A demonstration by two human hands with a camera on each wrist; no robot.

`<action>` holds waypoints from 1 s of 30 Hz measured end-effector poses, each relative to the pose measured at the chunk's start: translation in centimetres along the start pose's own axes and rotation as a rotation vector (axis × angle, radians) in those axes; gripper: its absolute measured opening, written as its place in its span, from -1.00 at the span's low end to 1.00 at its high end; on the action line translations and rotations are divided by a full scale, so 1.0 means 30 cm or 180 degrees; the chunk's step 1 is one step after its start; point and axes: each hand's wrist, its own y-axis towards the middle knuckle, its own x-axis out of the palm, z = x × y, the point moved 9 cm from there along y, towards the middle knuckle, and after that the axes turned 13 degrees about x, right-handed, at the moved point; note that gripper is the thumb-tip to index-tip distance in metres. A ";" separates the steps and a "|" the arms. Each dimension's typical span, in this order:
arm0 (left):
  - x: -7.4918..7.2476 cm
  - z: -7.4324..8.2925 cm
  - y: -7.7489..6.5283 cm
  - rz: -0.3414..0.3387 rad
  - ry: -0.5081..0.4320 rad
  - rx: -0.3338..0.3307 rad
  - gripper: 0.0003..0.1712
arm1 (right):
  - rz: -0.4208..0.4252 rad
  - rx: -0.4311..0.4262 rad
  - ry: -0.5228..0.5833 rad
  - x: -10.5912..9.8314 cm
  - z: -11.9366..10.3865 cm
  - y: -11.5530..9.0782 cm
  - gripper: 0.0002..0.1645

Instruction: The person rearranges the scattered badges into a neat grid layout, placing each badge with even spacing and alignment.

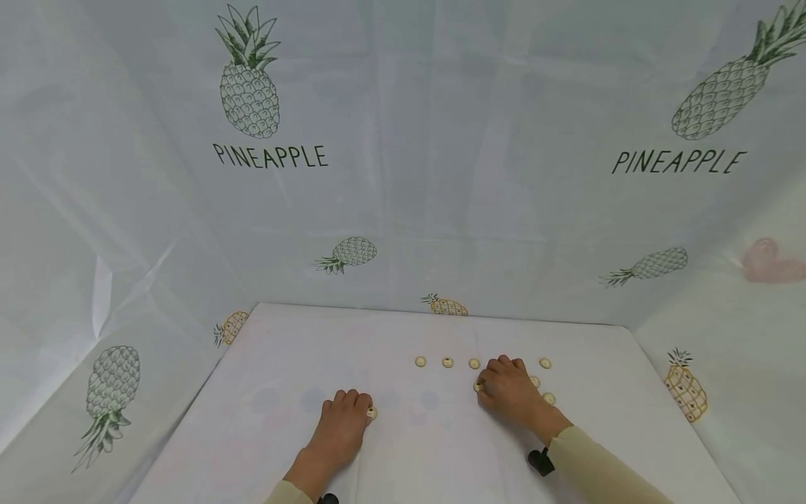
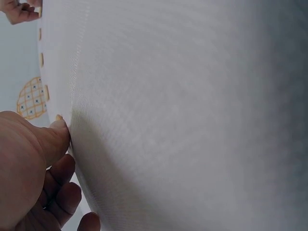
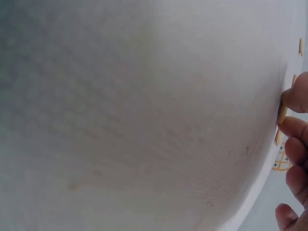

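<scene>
My left hand (image 1: 340, 428) is low over the white tabletop, left of centre. A small round pale-wood disc (image 1: 372, 413) sits at its thumb and fingertips; the left wrist view shows the disc's edge (image 2: 58, 117) at the thumb tip, the rest covered. To the right, my right hand (image 1: 508, 392) pinches another such disc (image 1: 478, 386), held between thumb and index finger in the right wrist view, where the disc (image 3: 282, 111) appears edge-on. The marks on the discs are too small to read.
Several similar discs lie flat in a back row, including a leftmost disc (image 1: 420, 362) and a far-right disc (image 1: 545, 363). Two more, a partly covered disc (image 1: 534, 381) and a front disc (image 1: 549, 398), lie beside my right hand. Pineapple-printed sheeting (image 1: 434, 175) surrounds the table (image 1: 441, 469).
</scene>
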 end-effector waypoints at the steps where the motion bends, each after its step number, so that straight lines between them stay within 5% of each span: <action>1: 0.000 0.000 0.000 -0.0003 -0.0003 0.0000 -0.71 | -0.0004 0.0008 0.0009 0.001 0.002 0.000 -0.91; 16: 0.004 -0.002 0.003 -0.0089 -0.0037 -0.0061 -0.71 | 0.0173 -0.0079 0.0061 -0.003 0.002 -0.006 -0.86; 30: 0.014 0.005 0.001 -0.0041 0.0164 0.0091 -0.82 | 0.0221 -0.0126 0.0056 -0.006 -0.004 -0.002 -0.88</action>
